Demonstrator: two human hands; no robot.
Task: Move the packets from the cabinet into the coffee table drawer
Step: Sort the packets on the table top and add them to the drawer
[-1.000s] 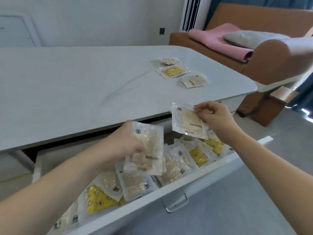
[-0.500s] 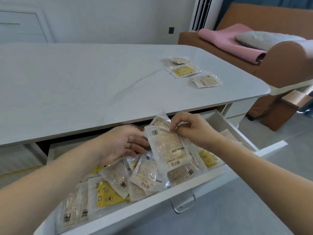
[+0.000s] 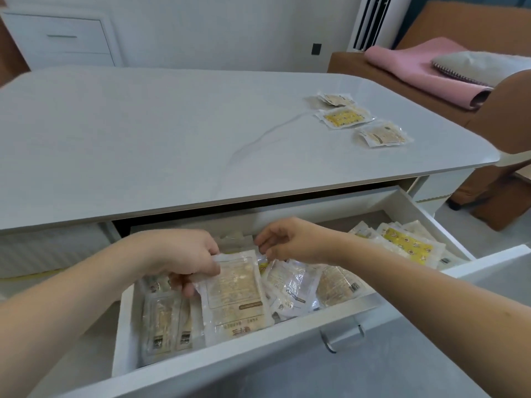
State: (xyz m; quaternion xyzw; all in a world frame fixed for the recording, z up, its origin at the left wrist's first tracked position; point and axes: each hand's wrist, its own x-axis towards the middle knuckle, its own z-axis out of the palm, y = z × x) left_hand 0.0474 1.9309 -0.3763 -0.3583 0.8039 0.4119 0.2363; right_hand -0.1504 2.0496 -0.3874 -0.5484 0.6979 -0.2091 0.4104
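Observation:
The white coffee table drawer (image 3: 258,354) stands pulled out and holds several clear packets with beige or yellow contents. My left hand (image 3: 184,254) pinches the top corner of a beige packet (image 3: 235,294) that lies over the others in the drawer's left half. My right hand (image 3: 290,239) hovers just right of it above the pile, fingers curled and apart, holding nothing. A yellow packet (image 3: 408,245) lies at the drawer's right end. Three more packets rest on the table top: beige (image 3: 334,99), yellow (image 3: 344,117) and beige (image 3: 383,136).
The grey table top (image 3: 172,139) overhangs the drawer's back. A brown sofa (image 3: 494,116) with a pink blanket (image 3: 425,67) and a grey cushion stands at the right. A white cabinet (image 3: 60,38) is at the back left. The drawer handle (image 3: 342,334) sticks out in front.
My right hand has let go of the beige packet it was lowering. My left hand now holds a packet's top corner down in the drawer. Both hands sank lower into the drawer.

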